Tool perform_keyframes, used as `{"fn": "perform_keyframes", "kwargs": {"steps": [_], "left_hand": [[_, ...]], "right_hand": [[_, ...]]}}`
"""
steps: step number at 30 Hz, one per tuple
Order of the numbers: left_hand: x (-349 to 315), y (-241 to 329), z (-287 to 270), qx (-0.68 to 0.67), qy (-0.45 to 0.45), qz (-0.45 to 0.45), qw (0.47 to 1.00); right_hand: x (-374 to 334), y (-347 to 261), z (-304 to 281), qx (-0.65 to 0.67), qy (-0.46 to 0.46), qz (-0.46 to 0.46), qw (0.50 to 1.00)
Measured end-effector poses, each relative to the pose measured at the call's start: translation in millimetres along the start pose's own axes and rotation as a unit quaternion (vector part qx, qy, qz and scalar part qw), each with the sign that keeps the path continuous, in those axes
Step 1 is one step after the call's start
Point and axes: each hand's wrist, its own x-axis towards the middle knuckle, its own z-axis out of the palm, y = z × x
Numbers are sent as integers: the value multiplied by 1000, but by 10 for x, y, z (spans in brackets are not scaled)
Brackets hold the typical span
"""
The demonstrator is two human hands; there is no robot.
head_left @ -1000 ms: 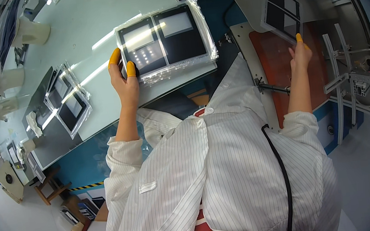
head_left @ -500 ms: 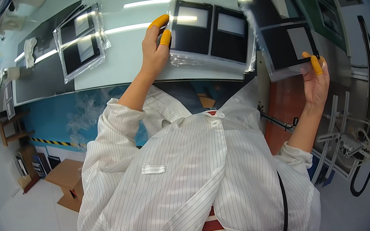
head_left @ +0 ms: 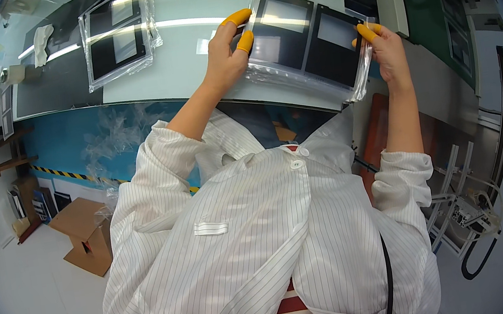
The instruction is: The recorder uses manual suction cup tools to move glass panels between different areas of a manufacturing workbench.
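A clear plastic sleeve [head_left: 344,81] holds black panels with pale rectangular windows, side by side, tilted at the front right of the glass-topped table. Its plastic edges look layered, so several sleeves may be stacked. My left hand [head_left: 225,60], in yellow finger cots on thumb and forefinger, grips the sleeve's left edge. At the upper right edge, my right hand [head_left: 391,57] pinches the sleeve between finger and thumb, also in yellow cots. Part of its grip is hidden behind the plastic.
More sleeved black panels [head_left: 116,37] lie to the left on the table [head_left: 183,50]. A crumpled white cloth [head_left: 42,45] rests beyond them on a dark mat. Below stand a cardboard box [head_left: 84,231] and, at right, a metal frame [head_left: 461,210].
My right hand has moved left and away from me, from a separate sleeved panel to the sleeve's right edge. That separate panel no longer shows apart. My left hand keeps its grip.
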Motion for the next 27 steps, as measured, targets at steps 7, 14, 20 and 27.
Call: {"fn": "perform_keyframes", "kwargs": {"steps": [7, 14, 20, 27], "left_hand": [[5, 51, -22, 32, -16, 1, 999], [-3, 69, -11, 33, -25, -13, 999], [-6, 43, -19, 55, -28, -5, 998], [5, 57, -6, 59, -24, 1, 998]], "right_hand": [[-22, 32, 109, -116, 95, -54, 987], [-125, 49, 199, -300, 167, -129, 930], [-178, 165, 334, -423, 228, -179, 858], [-235, 152, 440, -462, 248, -156, 837]]}}
